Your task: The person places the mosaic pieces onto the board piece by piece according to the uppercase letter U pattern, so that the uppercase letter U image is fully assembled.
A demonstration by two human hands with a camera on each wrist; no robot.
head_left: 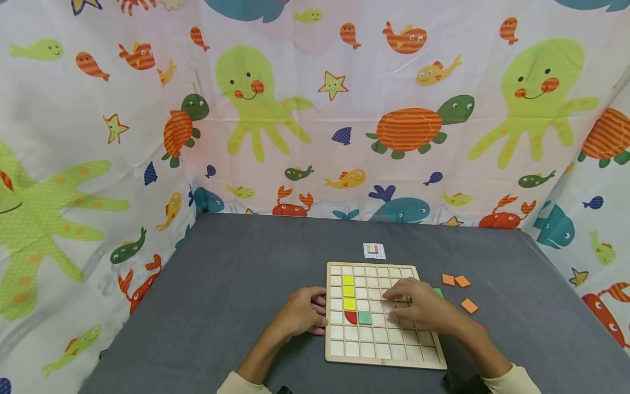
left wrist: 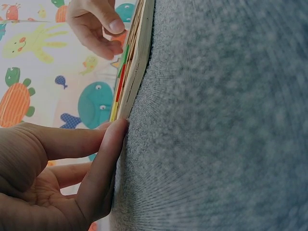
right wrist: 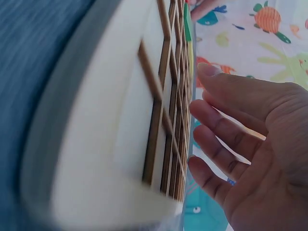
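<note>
A wooden grid board point(head_left: 386, 350) lies on the grey table. Three yellow squares point(head_left: 348, 291) form a column in its upper left part, with a red quarter-circle piece point(head_left: 351, 317) below them and a green square point(head_left: 365, 317) beside the red one. At the board's left edge, my left hand point(head_left: 301, 313) holds the rim; in the left wrist view its thumb and a finger point(left wrist: 107, 163) meet at the edge. Over the right part of the board hovers my right hand point(head_left: 420, 306), fingers relaxed and slightly spread, nothing between them in the right wrist view.
Beyond the board lies a small card point(head_left: 374, 251) with a coloured grid pattern. Three orange squares point(head_left: 469, 306) lie right of the board. A green piece point(head_left: 438, 292) shows partly behind the right hand. A curtain with sea animals point(head_left: 344, 109) hangs around the table point(head_left: 246, 251).
</note>
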